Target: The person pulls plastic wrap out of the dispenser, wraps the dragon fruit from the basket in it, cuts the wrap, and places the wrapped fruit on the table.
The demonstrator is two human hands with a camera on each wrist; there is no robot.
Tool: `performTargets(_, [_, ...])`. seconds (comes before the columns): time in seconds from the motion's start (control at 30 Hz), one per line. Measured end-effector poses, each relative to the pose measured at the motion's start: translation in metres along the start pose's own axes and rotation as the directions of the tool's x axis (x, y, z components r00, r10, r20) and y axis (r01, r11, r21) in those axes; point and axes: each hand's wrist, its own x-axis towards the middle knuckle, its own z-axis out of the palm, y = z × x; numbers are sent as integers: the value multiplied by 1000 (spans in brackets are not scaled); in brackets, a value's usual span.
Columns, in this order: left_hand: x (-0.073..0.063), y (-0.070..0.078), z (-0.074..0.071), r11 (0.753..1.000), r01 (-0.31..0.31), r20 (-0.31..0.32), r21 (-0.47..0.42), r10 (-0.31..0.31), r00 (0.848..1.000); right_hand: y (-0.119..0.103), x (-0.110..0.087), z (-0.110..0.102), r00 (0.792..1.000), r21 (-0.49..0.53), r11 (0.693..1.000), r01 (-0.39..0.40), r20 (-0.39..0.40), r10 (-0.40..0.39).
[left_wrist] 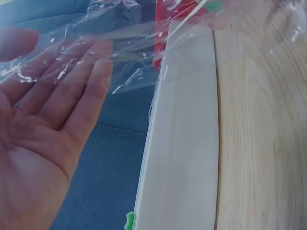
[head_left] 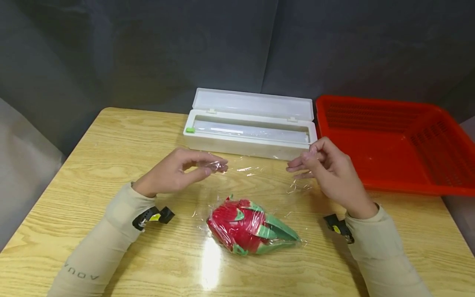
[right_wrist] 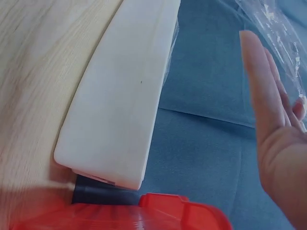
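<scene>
A red and green dragon fruit (head_left: 241, 222), covered in clear cling film, lies on the table between the forearms. Beyond it, a loose sheet of cling film (head_left: 246, 169) stretches in the air from one hand to the other. My left hand (head_left: 182, 169) has fairly straight fingers, with the film lying across them and the thumb apart, as the left wrist view shows. With thumb and fingertips my right hand (head_left: 334, 173) pinches the other end of the film. Behind the hands stands a white cling film box (head_left: 248, 144), its lid raised and a roll inside.
A red plastic basket (head_left: 378, 152) stands at the right, close against the box's end. A green slider (head_left: 190, 130) sits at the box's left corner. The wooden table (head_left: 92, 165) ends at a dark curtain (head_left: 167, 53) behind.
</scene>
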Motion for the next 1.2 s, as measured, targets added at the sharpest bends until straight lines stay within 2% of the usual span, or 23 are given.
performTargets(0.13, [-3,-1,0,997,-14,28,-76,16,999,-2,-3,0,997,65,998,-3,74,-1])
performTargets(0.3, [-8,-2,1,997,-40,51,-65,43,998,-5,-6,-2,990,110,994,28,137,-43])
performTargets(0.53, [-13,2,-1,999,-14,71,-34,16,997,-9,-13,-3,982,-9,996,86,168,-83])
performTargets(0.73, [-18,5,-3,1000,-6,86,-27,9,996,-13,-19,-6,972,3,989,150,182,-148])
performTargets(0.83, [-21,8,-5,1000,-2,99,2,2,995,-15,-20,-9,965,-2,984,178,198,-174])
performTargets(1.07, [-26,14,-11,994,-42,132,100,29,991,-19,-21,-14,938,-49,962,267,242,-248])
performTargets(1.2, [-28,16,-14,990,-46,165,130,24,986,-18,-23,-18,920,-23,949,314,256,-298])
